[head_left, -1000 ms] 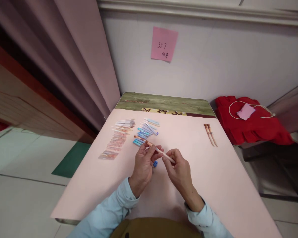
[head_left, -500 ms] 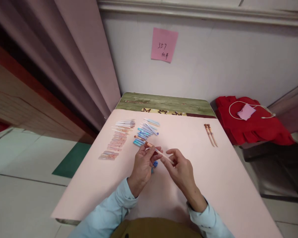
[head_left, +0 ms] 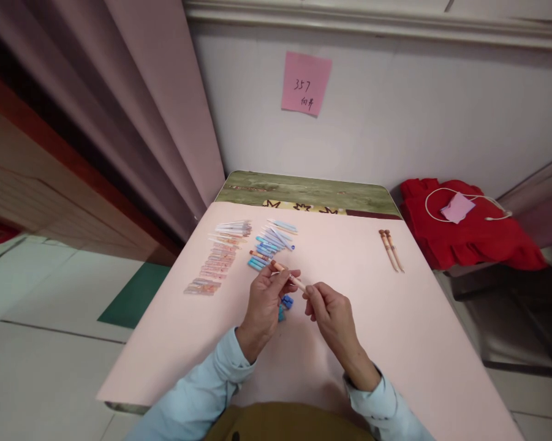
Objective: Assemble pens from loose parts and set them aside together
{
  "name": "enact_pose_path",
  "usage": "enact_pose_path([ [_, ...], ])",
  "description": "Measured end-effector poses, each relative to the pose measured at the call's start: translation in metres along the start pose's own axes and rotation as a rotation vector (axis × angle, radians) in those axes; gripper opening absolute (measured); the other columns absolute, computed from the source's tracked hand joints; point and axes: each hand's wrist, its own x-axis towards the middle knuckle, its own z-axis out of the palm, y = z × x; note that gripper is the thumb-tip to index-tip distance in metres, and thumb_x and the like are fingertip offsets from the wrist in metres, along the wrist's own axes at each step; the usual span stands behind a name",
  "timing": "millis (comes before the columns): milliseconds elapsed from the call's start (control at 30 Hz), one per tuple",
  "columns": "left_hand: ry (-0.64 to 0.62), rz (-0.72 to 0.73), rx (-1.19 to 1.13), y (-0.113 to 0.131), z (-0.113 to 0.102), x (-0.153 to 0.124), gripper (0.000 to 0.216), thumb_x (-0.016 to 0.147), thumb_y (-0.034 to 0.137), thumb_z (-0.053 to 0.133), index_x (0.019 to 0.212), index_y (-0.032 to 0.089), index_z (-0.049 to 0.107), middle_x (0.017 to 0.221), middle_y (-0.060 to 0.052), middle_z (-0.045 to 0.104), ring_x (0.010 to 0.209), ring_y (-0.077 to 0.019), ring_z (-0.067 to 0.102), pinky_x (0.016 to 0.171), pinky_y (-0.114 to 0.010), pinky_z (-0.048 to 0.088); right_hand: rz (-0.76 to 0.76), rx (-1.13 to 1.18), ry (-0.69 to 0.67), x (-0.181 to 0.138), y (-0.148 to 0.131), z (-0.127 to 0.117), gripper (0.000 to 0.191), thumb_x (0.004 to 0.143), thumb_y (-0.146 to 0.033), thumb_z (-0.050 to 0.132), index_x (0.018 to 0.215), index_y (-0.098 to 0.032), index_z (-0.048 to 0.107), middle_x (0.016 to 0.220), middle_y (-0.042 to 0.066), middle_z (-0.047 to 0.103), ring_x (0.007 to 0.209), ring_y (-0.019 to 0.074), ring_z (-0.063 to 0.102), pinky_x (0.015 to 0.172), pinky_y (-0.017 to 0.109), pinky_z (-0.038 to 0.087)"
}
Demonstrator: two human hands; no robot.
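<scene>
Both hands meet over the middle of the pink table (head_left: 408, 331). My left hand (head_left: 266, 303) is closed around an orange-and-white pen (head_left: 285, 274) that points up and to the left. My right hand (head_left: 331, 315) pinches the pen's lower end with its fingers curled. A small blue cap (head_left: 287, 301) lies on the table just under my left fingers. A pile of blue pens (head_left: 270, 245) lies just beyond my left hand.
Pink and clear pen parts (head_left: 218, 260) lie in rows to the left of the blue pile. Two wooden sticks (head_left: 390, 249) rest at the right. A red cloth (head_left: 464, 229) with a white cable lies on a seat beyond the table. A pink note (head_left: 304, 82) hangs on the wall.
My right hand has closed its fingers and slid up the pen toward my left hand. The left hand stays nearly still with the pen.
</scene>
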Motion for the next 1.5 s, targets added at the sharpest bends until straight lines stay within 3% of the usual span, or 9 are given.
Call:
enact_pose_path([
  [233,-0.019,-0.059,-0.001,0.003,0.002,-0.004,0.036,0.073,0.040,0.079,0.095,0.018,0.061,0.090,-0.008,0.074,0.071,-0.0159,0.067,0.062,-0.028,0.052,-0.034,0.012,0.028,-0.003,0.005,0.005,0.037,0.093,-0.053,0.054,0.084,-0.021,0.068,0.062,-0.001,0.065,0.051,0.0118,0.055,0.051,0.021,0.039],
  [467,-0.006,-0.090,-0.018,0.003,0.006,-0.003,0.027,0.064,0.031,0.086,0.074,0.014,0.068,0.077,-0.004,0.070,0.067,-0.0117,0.063,0.064,-0.024,0.050,-0.118,-0.057,0.188,-0.011,0.007,0.017,0.031,0.093,-0.048,0.055,0.094,-0.021,0.069,0.068,0.002,0.068,0.056,0.0129,0.058,0.057,0.023,0.042],
  [567,-0.056,-0.091,0.046,0.002,0.004,-0.003,0.024,0.069,0.035,0.082,0.075,0.014,0.072,0.077,-0.006,0.071,0.069,-0.0133,0.064,0.066,-0.024,0.050,-0.014,0.175,0.064,-0.012,0.002,0.018,0.042,0.094,-0.055,0.048,0.084,-0.019,0.067,0.059,0.001,0.064,0.048,0.0119,0.054,0.052,0.023,0.042],
  [700,-0.120,-0.069,0.120,0.005,0.003,-0.005,0.025,0.074,0.039,0.078,0.080,0.014,0.075,0.078,-0.009,0.073,0.073,-0.0150,0.064,0.071,-0.026,0.050,0.275,0.650,-0.232,-0.006,-0.002,0.015,0.057,0.092,-0.068,0.041,0.070,-0.018,0.060,0.044,-0.002,0.052,0.036,0.0090,0.039,0.039,0.021,0.032],
  [767,-0.140,-0.081,0.122,0.008,0.003,-0.005,0.027,0.073,0.040,0.078,0.079,0.014,0.075,0.078,-0.009,0.073,0.068,-0.0147,0.063,0.068,-0.027,0.051,0.318,0.707,-0.304,-0.002,-0.001,0.012,0.060,0.091,-0.070,0.042,0.072,-0.017,0.062,0.044,-0.001,0.053,0.036,0.0087,0.039,0.039,0.021,0.032],
  [967,-0.050,-0.090,0.170,0.010,-0.001,0.000,0.032,0.066,0.042,0.082,0.077,0.013,0.075,0.077,-0.009,0.072,0.060,-0.0139,0.061,0.053,-0.025,0.046,-0.007,0.177,0.015,-0.003,0.002,0.008,0.036,0.082,-0.055,0.067,0.088,-0.019,0.071,0.063,0.001,0.067,0.055,0.0129,0.058,0.054,0.022,0.042],
  [1133,-0.084,-0.092,0.181,0.003,-0.005,0.001,0.032,0.071,0.044,0.079,0.079,0.013,0.075,0.079,-0.008,0.071,0.057,-0.0114,0.059,0.052,-0.023,0.045,-0.119,-0.029,0.059,-0.009,-0.001,0.012,0.031,0.091,-0.048,0.059,0.082,-0.021,0.072,0.061,0.000,0.065,0.053,0.0117,0.057,0.054,0.021,0.039],
  [1400,-0.194,-0.161,0.076,0.004,-0.003,-0.003,0.033,0.073,0.044,0.077,0.077,0.013,0.070,0.077,-0.007,0.071,0.044,-0.0077,0.050,0.044,-0.023,0.042,0.178,0.701,-0.260,-0.008,-0.002,0.018,0.044,0.086,-0.059,0.059,0.076,-0.016,0.066,0.052,-0.003,0.051,0.047,0.0101,0.043,0.048,0.022,0.037],
  [1500,-0.206,-0.204,0.024,0.004,-0.004,-0.005,0.032,0.072,0.042,0.077,0.076,0.012,0.069,0.077,-0.007,0.071,0.043,-0.0064,0.048,0.044,-0.023,0.042,0.262,0.840,-0.352,-0.009,0.001,0.020,0.046,0.087,-0.060,0.058,0.079,-0.015,0.065,0.049,-0.005,0.048,0.043,0.0084,0.039,0.046,0.022,0.033],
])
